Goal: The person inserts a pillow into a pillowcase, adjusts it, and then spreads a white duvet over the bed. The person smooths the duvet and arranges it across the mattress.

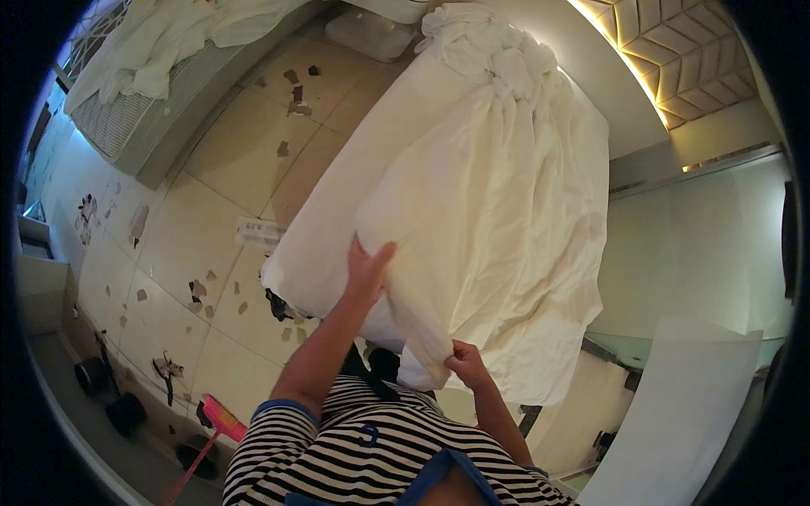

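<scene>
A large white cloth cover (531,171) lies over a bed or mattress (354,183) in front of me, bunched at the far end and wrinkled on the right. My left hand (370,269) rests on the white fabric near the middle of the near part, fingers spread, thumb apart. Closer to my body, my right hand (465,364) pinches a gathered edge of the cover, its fingers closed on the fabric. The underside of that held edge is hidden.
A red broom (223,419) lies at lower left. Scraps and debris (197,291) are scattered over the tiled floor. A second mattress (136,126) with white cloth stands at upper left. A white panel (683,411) is at lower right.
</scene>
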Available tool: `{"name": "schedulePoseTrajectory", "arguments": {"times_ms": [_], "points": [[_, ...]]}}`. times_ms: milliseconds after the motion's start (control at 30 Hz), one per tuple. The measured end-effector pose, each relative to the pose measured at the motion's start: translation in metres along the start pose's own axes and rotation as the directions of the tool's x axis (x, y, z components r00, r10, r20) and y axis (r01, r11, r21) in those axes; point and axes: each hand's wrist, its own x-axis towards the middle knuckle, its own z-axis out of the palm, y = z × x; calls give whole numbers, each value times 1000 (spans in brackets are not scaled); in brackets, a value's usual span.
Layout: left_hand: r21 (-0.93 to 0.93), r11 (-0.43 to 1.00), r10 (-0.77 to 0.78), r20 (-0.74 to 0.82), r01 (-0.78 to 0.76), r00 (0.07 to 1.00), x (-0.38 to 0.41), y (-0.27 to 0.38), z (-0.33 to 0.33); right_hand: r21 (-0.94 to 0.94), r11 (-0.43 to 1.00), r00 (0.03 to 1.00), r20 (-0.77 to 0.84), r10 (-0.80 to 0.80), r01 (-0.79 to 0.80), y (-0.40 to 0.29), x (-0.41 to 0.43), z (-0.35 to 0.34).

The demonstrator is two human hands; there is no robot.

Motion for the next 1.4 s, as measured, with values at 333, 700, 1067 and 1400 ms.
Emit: {"name": "schedulePoseTrajectory", "arguments": {"times_ms": [333, 700, 1067, 1400], "points": [[938, 345, 449, -200, 38, 871, -36, 32, -190, -684, 620, 923, 287, -256, 384, 59, 86, 121], [800, 322, 139, -569, 506, 811, -21, -52, -287, -801, 598, 991, 62, 122, -23, 119, 70, 52], [841, 91, 337, -529, 533, 779, -40, -5, -286, -632, 740, 963, -255, 84, -232, 185, 15, 13], [864, -311, 239, 475, -397, 847, -74, -95, -154, -375, 900, 919, -390, 64, -222, 249, -83, 23]]}}
